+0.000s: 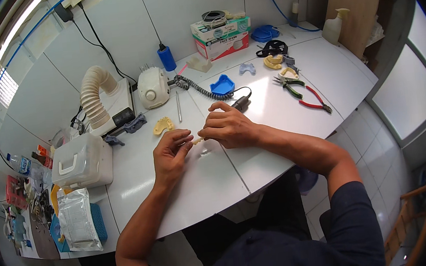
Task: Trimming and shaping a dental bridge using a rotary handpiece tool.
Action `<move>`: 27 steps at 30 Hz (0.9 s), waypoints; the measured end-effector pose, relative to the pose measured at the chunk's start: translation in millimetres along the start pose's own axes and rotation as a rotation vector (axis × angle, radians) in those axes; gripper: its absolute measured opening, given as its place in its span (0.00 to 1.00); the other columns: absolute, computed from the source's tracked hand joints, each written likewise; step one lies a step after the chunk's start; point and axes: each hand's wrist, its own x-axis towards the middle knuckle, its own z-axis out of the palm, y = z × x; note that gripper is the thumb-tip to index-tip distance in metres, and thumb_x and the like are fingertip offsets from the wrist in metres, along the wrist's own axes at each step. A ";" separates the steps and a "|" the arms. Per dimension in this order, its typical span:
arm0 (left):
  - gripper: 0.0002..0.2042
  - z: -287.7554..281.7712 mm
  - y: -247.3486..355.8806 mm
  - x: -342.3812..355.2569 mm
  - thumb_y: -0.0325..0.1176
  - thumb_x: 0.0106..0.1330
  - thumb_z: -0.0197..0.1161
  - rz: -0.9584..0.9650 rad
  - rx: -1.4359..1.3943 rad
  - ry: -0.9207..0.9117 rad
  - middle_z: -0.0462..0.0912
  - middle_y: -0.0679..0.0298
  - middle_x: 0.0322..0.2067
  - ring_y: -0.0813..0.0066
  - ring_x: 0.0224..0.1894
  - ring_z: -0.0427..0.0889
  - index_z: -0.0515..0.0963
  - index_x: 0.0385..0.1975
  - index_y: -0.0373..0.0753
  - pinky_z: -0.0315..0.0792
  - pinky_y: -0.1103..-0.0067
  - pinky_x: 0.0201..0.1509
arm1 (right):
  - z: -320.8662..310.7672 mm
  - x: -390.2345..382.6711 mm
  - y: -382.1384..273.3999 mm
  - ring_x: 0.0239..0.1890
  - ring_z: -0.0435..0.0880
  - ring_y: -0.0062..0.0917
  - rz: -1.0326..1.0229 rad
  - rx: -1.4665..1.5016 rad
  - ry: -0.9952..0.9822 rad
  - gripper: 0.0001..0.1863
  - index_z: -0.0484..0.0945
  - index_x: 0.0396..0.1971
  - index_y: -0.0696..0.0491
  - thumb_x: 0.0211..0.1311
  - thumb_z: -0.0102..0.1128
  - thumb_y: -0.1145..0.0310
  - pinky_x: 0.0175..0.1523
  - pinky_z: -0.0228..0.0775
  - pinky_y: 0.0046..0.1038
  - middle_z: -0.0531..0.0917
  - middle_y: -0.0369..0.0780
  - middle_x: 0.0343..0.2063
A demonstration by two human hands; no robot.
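My left hand [172, 157] pinches a small cream-coloured piece, shaped like a row of teeth [198, 140], between thumb and fingers. Close on its right, my right hand [229, 127] is wrapped round a dark rotary handpiece [242, 104]; its back end and cable show behind the hand, while the tip is hidden by the fingers. Right-hand fingertips are at the other end of the cream piece. Whitish dust or bits [205, 153] lie on the white table [193, 192] below. Beyond my left hand are a yellow dental cast [163, 125] and a thin metal tool [178, 107].
The handpiece's coiled cord [200, 87] runs to a white control unit [153, 88]. A ribbed suction hose [93, 91] and white case [82, 160] stand left. Blue tray [222, 84], several casts [273, 63], green-handled pliers [289, 87] and red-handled pliers [315, 100] lie beyond my right arm.
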 end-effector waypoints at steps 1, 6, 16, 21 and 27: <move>0.13 0.4 0.4 0.0 0.19 0.74 0.68 0.023 0.011 0.062 0.85 0.59 0.52 0.73 0.53 0.88 0.81 0.56 0.31 0.84 0.78 0.58 | -1.5 -0.8 0.9 0.39 0.85 0.24 0.007 -0.001 0.010 0.06 0.87 0.39 0.49 0.62 0.74 0.70 0.63 0.72 0.38 0.84 0.32 0.29; 0.10 -1.3 10.8 4.8 0.33 0.77 0.71 0.040 0.183 0.197 0.88 0.68 0.32 0.85 0.33 0.85 0.87 0.50 0.36 0.77 0.86 0.30 | -9.6 0.8 0.4 0.38 0.85 0.25 0.042 0.038 0.005 0.08 0.87 0.39 0.49 0.60 0.76 0.73 0.62 0.71 0.38 0.85 0.32 0.30; 0.22 -32.5 -1.5 25.3 0.27 0.65 0.75 0.240 0.779 0.349 0.83 0.53 0.54 0.55 0.57 0.83 0.82 0.58 0.34 0.78 0.66 0.60 | -14.4 -0.1 3.0 0.40 0.85 0.28 0.089 0.040 0.029 0.13 0.89 0.47 0.53 0.61 0.74 0.75 0.61 0.70 0.38 0.86 0.34 0.33; 0.27 -51.1 -15.6 37.3 0.32 0.63 0.78 0.342 0.975 0.392 0.84 0.51 0.54 0.52 0.60 0.81 0.80 0.62 0.34 0.74 0.62 0.66 | -13.9 3.6 8.5 0.40 0.84 0.27 0.112 0.018 0.072 0.19 0.89 0.51 0.53 0.58 0.78 0.75 0.57 0.71 0.36 0.86 0.34 0.32; 0.23 -52.5 -24.5 41.1 0.32 0.65 0.77 0.077 0.772 0.285 0.85 0.50 0.52 0.56 0.49 0.86 0.82 0.58 0.32 0.80 0.65 0.56 | -8.7 32.5 11.7 0.36 0.85 0.32 0.235 0.114 0.150 0.09 0.86 0.40 0.53 0.60 0.76 0.76 0.50 0.70 0.35 0.87 0.37 0.31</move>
